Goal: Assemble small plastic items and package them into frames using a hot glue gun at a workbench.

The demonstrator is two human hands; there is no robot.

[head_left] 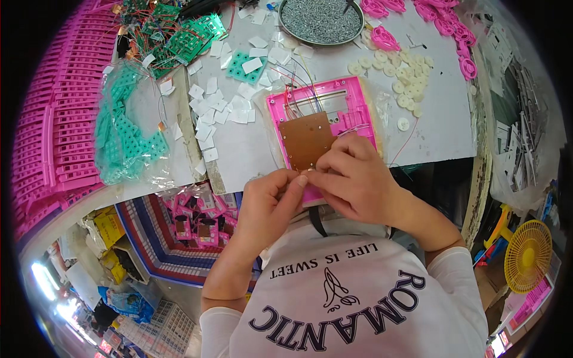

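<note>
Board [306, 140] lies left of centre on the pink casing [366, 98], just beyond left hand [270, 194] and right hand [359, 177]; what either grip holds, I cannot tell.

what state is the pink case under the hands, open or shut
Open: no cover closes the pink case; its inside shows beside the brown board, with thin wires at the board's far edge.
</note>
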